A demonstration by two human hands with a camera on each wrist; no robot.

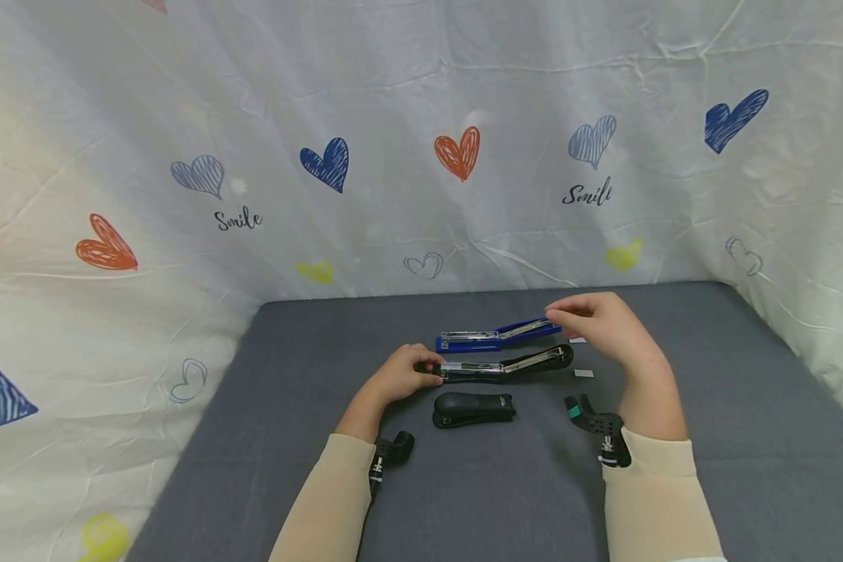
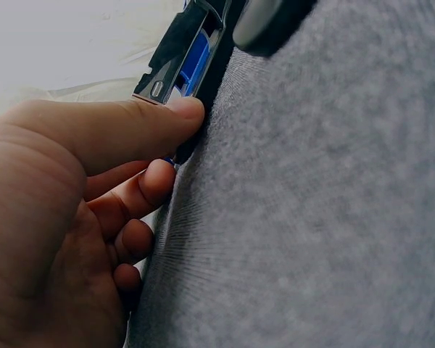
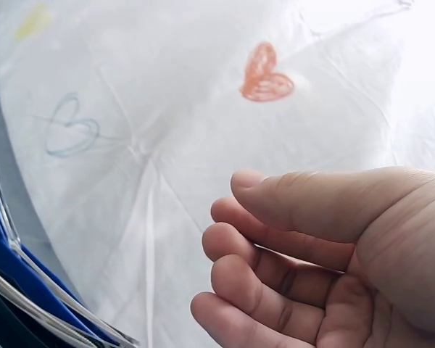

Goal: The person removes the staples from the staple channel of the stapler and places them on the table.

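Three staplers lie on the grey table (image 1: 709, 437). The farthest is a blue stapler (image 1: 495, 337), swung open flat. In front of it lies a black stapler (image 1: 513, 364), also open flat. My left hand (image 1: 432, 367) pinches its left end; in the left wrist view the thumb (image 2: 181, 112) presses on that end (image 2: 175, 69) with the fingers curled beneath. My right hand (image 1: 558, 316) hovers just above the blue stapler's right end, fingers loosely curled and holding nothing (image 3: 225, 210). A closed black stapler (image 1: 474, 408) lies nearest me, untouched.
Two small pale strips, perhaps staples, lie on the table to the right of the staplers (image 1: 584, 373) (image 1: 578, 340). A white cloth with printed hearts (image 1: 457, 152) walls the table at the back and both sides. Black camera mounts sit on both wrists.
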